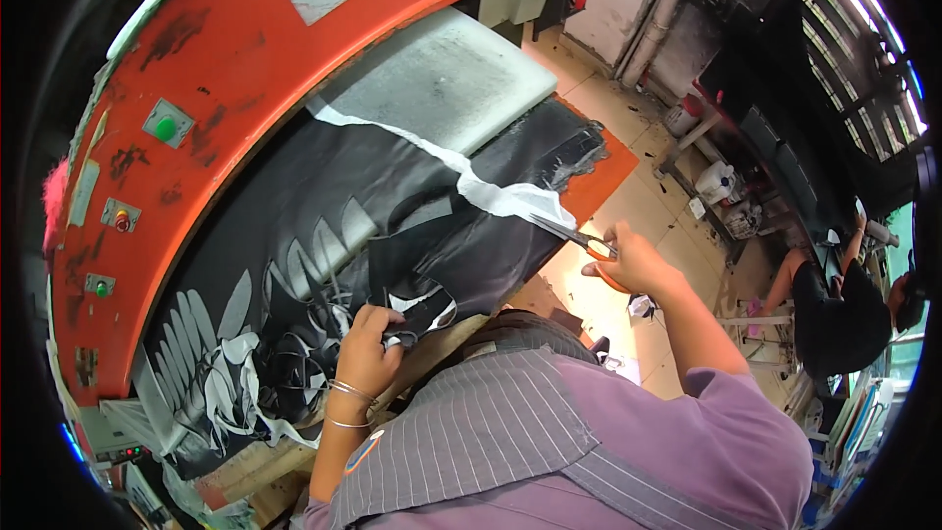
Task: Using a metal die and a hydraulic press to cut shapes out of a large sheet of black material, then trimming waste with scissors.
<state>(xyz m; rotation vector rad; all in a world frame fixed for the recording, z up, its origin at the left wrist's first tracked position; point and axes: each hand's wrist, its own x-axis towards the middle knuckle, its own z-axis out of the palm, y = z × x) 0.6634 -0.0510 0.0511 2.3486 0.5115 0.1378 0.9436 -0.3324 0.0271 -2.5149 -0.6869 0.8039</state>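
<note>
Scissors point(583, 238) are in the right hand point(638, 263), which grasps them by the orange handles point(612, 282), near the end of the white strip point(510, 200). They look light, stiff and smooth; the handles are the good place to hold. Blades and long axis point forward-left. The left hand point(369, 345) curls at the black sheet point(407, 260); its grip I cannot tell.

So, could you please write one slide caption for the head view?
Right hand holds orange-handled scissors at one end of a white strip, while the left hand touches black sheet material.
</note>
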